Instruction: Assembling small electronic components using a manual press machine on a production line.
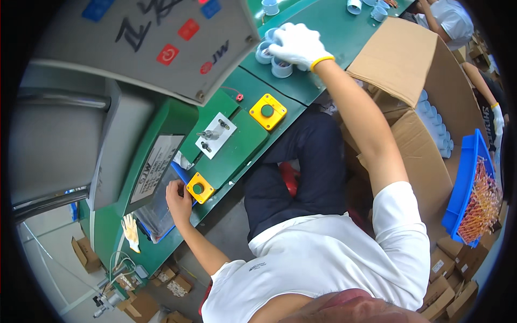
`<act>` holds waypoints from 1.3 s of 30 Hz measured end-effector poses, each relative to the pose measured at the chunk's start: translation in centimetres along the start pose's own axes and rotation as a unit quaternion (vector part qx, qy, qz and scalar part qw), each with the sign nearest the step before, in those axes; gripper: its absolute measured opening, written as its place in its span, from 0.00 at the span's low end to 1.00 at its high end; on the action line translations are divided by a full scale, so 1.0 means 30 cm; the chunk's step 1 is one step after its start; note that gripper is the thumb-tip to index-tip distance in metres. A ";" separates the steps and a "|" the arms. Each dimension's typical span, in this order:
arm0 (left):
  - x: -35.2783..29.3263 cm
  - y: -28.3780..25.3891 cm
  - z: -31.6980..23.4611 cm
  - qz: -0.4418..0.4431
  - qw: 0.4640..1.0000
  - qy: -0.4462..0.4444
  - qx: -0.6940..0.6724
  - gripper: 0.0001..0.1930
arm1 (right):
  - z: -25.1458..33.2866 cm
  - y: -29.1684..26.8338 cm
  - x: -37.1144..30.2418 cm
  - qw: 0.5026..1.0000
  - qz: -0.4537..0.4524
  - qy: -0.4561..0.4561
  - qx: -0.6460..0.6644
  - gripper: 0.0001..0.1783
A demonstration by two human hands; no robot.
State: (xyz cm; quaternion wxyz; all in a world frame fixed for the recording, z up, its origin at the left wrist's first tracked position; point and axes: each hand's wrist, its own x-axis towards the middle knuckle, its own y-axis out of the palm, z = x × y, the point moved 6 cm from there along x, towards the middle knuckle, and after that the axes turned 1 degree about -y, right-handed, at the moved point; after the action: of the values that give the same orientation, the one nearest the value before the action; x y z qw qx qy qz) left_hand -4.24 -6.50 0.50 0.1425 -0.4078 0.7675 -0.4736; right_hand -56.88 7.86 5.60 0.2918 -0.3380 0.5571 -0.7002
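Head cam: gloved right hand [296, 44] grips grey rings [280, 67] — bare left hand [179, 200] curled by yellow button box [200, 188].

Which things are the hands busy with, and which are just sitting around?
In use:
- left hand beside the near yellow button box
- right hand, gloved, on the pale blue rings

Just lying about:
- far yellow button box
- spare glove
- cardboard box
- blue tray of orange sticks

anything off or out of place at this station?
One oddity: a loose pale work glove hangs off the green bench's lower-left edge, while the left hand is bare and the right hand is gloved.
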 end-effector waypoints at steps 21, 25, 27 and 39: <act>-0.019 0.017 0.083 0.024 0.997 -0.070 -0.025 0.05 | -1.100 -0.152 0.173 0.979 -0.127 -0.021 -0.156 0.18; -0.014 0.014 0.074 0.006 0.997 -0.073 -0.030 0.06 | -1.093 -0.238 0.251 0.982 -0.173 -0.076 0.015 0.17; -0.016 0.011 0.068 0.007 0.997 -0.074 -0.031 0.06 | -1.154 -0.235 0.283 0.979 -0.037 0.175 -0.096 0.17; -0.017 0.004 0.064 0.006 0.994 -0.107 -0.011 0.10 | -1.168 -0.211 0.302 0.982 -0.065 0.175 0.010 0.31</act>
State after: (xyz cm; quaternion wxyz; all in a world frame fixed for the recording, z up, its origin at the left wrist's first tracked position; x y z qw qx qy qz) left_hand -2.80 -7.26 -0.67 0.2224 -0.4528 0.7556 -0.4178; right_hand -90.51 22.50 7.86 0.1466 -0.2427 0.5697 -0.7714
